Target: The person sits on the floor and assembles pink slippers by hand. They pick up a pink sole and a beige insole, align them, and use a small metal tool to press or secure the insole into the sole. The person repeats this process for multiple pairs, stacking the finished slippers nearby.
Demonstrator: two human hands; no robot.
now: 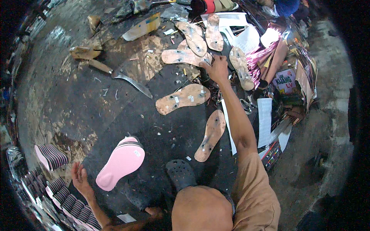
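- Carton (285,81), right side: block capitals readable on pale panel, green and red.
- Pink shoe sole (117,165): white sticker (137,153) near wide end, dark marks too small to read.
- Tan insole template (183,99): small white tags (176,99), marks illegible.
- White sheet (264,121), right: rows of fine print, illegible.
- Dark printed box (271,154) below: multicolour print, unreadable.

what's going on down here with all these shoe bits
A person's right hand is at one end of a tan sole piece; I can't tell whether it grips it. The left hand is open, near a striped piece. A pink sole and a knife lie untouched on the ground.
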